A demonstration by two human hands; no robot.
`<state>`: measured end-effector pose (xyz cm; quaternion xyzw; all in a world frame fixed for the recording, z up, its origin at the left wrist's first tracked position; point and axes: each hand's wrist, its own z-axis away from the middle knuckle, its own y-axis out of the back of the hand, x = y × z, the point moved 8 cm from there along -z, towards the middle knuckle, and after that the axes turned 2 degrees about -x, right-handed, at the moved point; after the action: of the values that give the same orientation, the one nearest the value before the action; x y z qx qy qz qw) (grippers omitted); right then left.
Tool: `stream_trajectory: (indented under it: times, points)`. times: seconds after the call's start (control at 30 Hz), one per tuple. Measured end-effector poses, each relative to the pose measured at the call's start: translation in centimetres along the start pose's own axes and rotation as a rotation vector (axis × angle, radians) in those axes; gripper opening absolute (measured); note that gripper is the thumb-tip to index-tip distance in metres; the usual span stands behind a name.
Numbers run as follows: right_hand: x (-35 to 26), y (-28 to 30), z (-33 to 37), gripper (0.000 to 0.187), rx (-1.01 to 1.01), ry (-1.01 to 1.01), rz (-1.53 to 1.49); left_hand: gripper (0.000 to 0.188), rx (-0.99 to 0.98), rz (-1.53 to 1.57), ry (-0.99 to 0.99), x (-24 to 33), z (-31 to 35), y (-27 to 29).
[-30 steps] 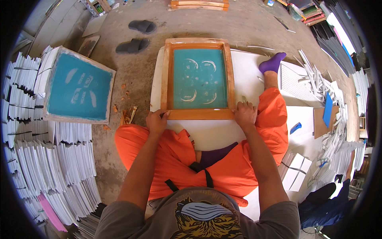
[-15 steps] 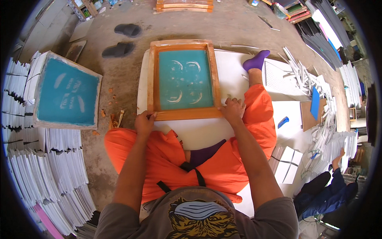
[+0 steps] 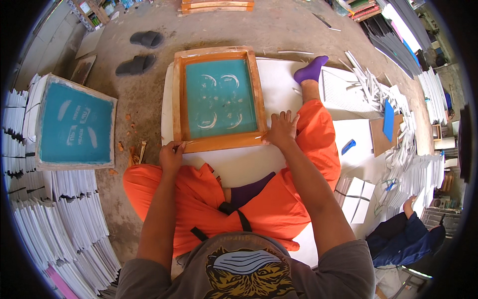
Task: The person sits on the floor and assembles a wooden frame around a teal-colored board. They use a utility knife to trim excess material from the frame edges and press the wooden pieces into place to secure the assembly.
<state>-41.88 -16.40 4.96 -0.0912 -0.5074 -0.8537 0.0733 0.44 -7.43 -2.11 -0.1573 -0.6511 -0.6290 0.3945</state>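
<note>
My left grip [image 3: 172,156] pinches the wooden frame [image 3: 219,144] near-left; my right grip [image 3: 282,128] splays at its near-right corner, apparently for steadiness.

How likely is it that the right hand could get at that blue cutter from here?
Probably yes: the blue cutter lies uncovered on the white sheet. The right hand, now at the wooden frame, would just need to pass over the orange-trousered leg between them.

The frame [image 3: 179,99] looks wooden, its near bar [image 3: 221,143] smooth and glossy, the teal screen [image 3: 217,93] smooth, the floor [image 3: 142,97] rough concrete, the trousers [image 3: 276,207] matt cloth.
</note>
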Motion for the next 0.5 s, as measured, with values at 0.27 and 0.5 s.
stream_trajectory:
  times: [0.27, 0.5]
  points:
    - [-0.1, 0.1, -0.8, 0.099, -0.028, 0.058, -0.081, 0.025, -0.008, 0.049, -0.025, -0.3, -0.4, -0.1]
    - [0.9, -0.2, -2.2, 0.092, 0.067, 0.053, -0.164, 0.026, -0.011, 0.064, -0.009, 0.7, 0.0, 0.3]
